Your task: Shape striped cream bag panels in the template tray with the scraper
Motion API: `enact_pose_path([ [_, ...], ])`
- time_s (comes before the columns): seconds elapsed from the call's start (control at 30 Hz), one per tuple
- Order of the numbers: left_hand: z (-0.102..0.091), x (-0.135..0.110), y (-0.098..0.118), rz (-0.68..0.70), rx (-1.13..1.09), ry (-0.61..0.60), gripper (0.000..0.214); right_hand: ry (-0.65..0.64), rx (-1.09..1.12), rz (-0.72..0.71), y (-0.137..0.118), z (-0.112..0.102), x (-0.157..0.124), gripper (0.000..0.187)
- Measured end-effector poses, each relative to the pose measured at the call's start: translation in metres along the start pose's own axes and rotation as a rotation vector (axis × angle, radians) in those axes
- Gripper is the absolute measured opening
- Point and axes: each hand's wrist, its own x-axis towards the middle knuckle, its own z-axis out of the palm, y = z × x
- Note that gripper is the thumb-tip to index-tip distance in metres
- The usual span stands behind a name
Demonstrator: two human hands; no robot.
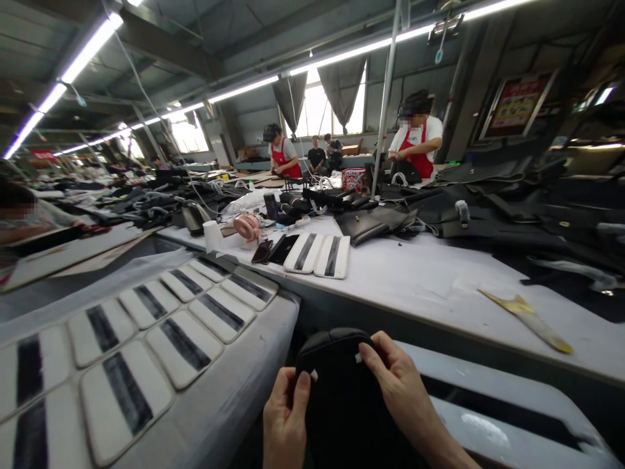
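Between my hands is a black padded panel [342,404] with a rounded top edge, its lower part running out of view. My left hand [287,417] pinches its left edge, the thumb beside a small white tab [314,375]. On the upper right edge, my right hand [398,381] grips the panel with thumb and fingers, near a second white tab [358,357]. Both hands are closed on the panel. Several white rounded pads [181,372], each with a dark stripe, lie in rows on the covered table to the left.
Two more striped pads [341,256] lie on the white worktable [420,280] ahead. A pink fan [247,226], a white cup [211,236] and a kettle [192,218] stand there. A yellowed blade-shaped tool [530,317] lies right. People in red aprons [420,146] work beyond.
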Motion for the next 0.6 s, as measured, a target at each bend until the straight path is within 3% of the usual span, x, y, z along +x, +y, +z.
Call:
enact_pose_path([
  [0.2, -0.017, 0.028, 0.018, 0.105, 0.269, -0.206, 0.036, -0.048, -0.040, -0.052, -0.006, -0.004, -0.007, 0.041],
  [0.27, -0.022, 0.038, 0.033, 0.207, 0.372, -0.260, 0.033, -0.057, -0.020, -0.049, -0.005, -0.004, -0.010, 0.041],
  [0.33, -0.024, 0.048, 0.056, 0.363, 0.468, -0.346, 0.050, -0.086, -0.002, -0.064, -0.006, 0.000, -0.014, 0.040],
  [0.4, -0.020, 0.057, 0.079, 0.462, 0.524, -0.567, 0.072, -0.129, 0.017, -0.102, -0.010, 0.008, -0.017, 0.037],
  [0.5, -0.012, 0.068, 0.101, 0.333, 0.488, -1.025, 0.051, -0.210, 0.036, -0.102, -0.019, 0.015, -0.021, 0.033],
  [0.53, -0.012, 0.070, 0.101, 0.256, 0.466, -1.109, 0.041, -0.240, 0.028, -0.078, -0.020, 0.014, -0.023, 0.032],
  [0.6, -0.018, 0.069, 0.094, 0.122, 0.415, -1.111, 0.029, -0.278, -0.031, -0.035, -0.010, 0.004, -0.033, 0.030],
])
